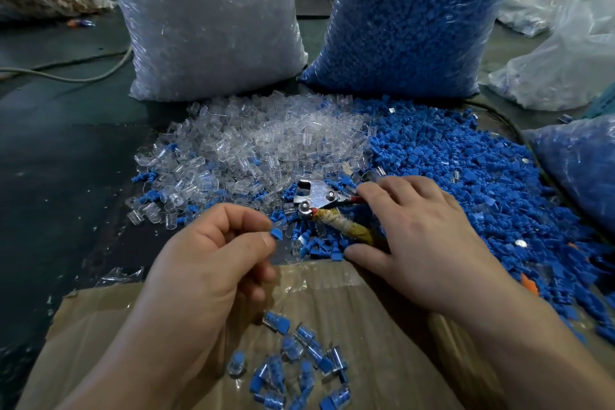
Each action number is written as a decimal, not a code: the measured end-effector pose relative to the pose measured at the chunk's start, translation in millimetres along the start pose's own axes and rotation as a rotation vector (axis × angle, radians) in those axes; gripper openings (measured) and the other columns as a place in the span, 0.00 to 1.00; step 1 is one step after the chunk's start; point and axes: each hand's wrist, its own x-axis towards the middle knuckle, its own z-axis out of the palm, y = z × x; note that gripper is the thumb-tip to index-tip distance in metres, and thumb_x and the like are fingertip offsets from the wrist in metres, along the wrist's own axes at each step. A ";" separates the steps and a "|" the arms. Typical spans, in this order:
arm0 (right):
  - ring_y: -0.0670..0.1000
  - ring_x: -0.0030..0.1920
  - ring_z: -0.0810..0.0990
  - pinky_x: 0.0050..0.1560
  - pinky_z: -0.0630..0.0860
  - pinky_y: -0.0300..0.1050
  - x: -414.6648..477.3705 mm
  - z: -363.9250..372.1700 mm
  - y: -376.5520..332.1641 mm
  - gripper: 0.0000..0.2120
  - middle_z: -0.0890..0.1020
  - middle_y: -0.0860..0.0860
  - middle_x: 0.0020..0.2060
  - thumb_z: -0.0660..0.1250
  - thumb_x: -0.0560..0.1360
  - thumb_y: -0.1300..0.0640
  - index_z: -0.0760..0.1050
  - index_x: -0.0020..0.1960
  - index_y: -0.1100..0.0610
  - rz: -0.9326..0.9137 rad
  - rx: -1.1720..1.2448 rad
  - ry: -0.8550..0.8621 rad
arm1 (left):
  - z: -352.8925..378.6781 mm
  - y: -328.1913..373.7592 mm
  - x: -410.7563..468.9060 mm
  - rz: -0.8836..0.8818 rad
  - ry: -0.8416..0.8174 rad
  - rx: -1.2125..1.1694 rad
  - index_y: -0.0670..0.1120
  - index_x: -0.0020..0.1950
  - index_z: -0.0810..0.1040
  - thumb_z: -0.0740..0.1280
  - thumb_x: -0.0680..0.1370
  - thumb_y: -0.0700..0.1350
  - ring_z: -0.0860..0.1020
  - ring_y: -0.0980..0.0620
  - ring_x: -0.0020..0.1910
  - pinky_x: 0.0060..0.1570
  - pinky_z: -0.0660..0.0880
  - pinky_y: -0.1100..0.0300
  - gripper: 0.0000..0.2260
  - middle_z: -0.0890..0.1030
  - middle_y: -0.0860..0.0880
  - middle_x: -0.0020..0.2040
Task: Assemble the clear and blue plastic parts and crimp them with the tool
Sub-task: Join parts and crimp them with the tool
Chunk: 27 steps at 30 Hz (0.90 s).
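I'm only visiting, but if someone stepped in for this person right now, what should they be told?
Left hand pinches one blue part between thumb and finger.
Right hand lies open over the handles of the tool, which rests on the loose parts.
The clear pile is ahead left and the blue pile ahead right.
Done: a handful of joined pieces on the cardboard.
Left: fit the blue part to a clear one, crimp it, then probably carry on through the piles.
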 end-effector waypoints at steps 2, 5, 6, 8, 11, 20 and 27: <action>0.54 0.69 0.62 0.70 0.60 0.55 0.8 -1.3 1.3 0.37 0.68 0.44 0.69 0.56 0.70 0.27 0.55 0.73 0.43 0.009 0.000 -0.009 | -0.2 -0.1 1.2 -0.027 0.009 -0.050 0.49 0.38 0.83 0.68 0.76 0.33 0.74 0.51 0.24 0.20 0.71 0.63 0.13 0.78 0.43 0.28; 0.53 0.65 0.63 0.67 0.63 0.53 4.2 -2.3 1.7 0.35 0.72 0.43 0.64 0.60 0.69 0.28 0.59 0.71 0.43 -0.005 0.018 0.003 | 1.4 1.8 1.3 -0.061 0.012 -0.097 0.47 0.38 0.83 0.68 0.74 0.34 0.74 0.52 0.24 0.20 0.71 0.63 0.10 0.78 0.43 0.30; 0.52 0.64 0.63 0.65 0.63 0.53 5.0 -1.7 2.0 0.34 0.72 0.42 0.63 0.61 0.69 0.29 0.60 0.70 0.43 -0.008 0.039 0.013 | 1.8 1.9 1.7 -0.064 0.015 -0.104 0.47 0.38 0.83 0.68 0.74 0.34 0.74 0.52 0.24 0.20 0.71 0.63 0.10 0.78 0.43 0.30; 0.51 0.61 0.62 0.63 0.63 0.54 6.8 0.0 3.4 0.34 0.72 0.43 0.60 0.65 0.68 0.30 0.61 0.69 0.42 -0.011 0.072 0.040 | 2.0 1.4 2.6 -0.058 0.029 -0.107 0.47 0.38 0.83 0.68 0.75 0.33 0.73 0.52 0.24 0.19 0.71 0.62 0.11 0.78 0.42 0.30; 0.50 0.54 0.61 0.59 0.62 0.53 9.5 2.7 4.0 0.34 0.69 0.45 0.54 0.69 0.67 0.31 0.62 0.66 0.41 0.001 0.068 0.076 | 1.0 1.8 2.2 -0.033 0.054 -0.108 0.48 0.38 0.83 0.67 0.77 0.34 0.74 0.52 0.24 0.19 0.71 0.62 0.13 0.79 0.43 0.30; 0.51 0.55 0.63 0.59 0.62 0.53 10.7 3.4 0.7 0.35 0.67 0.45 0.52 0.62 0.63 0.24 0.63 0.64 0.41 0.008 0.075 0.062 | 0.8 -0.6 4.2 -0.025 0.046 -0.108 0.49 0.39 0.83 0.69 0.75 0.35 0.74 0.51 0.24 0.20 0.71 0.62 0.11 0.79 0.44 0.31; 0.50 0.62 0.61 0.64 0.62 0.53 0.6 -6.1 10.3 0.38 0.68 0.42 0.63 0.59 0.66 0.25 0.55 0.71 0.39 -0.060 0.056 -0.055 | 1.8 -1.0 3.7 -0.014 0.042 -0.104 0.48 0.39 0.83 0.68 0.76 0.34 0.73 0.51 0.24 0.20 0.71 0.61 0.12 0.78 0.43 0.31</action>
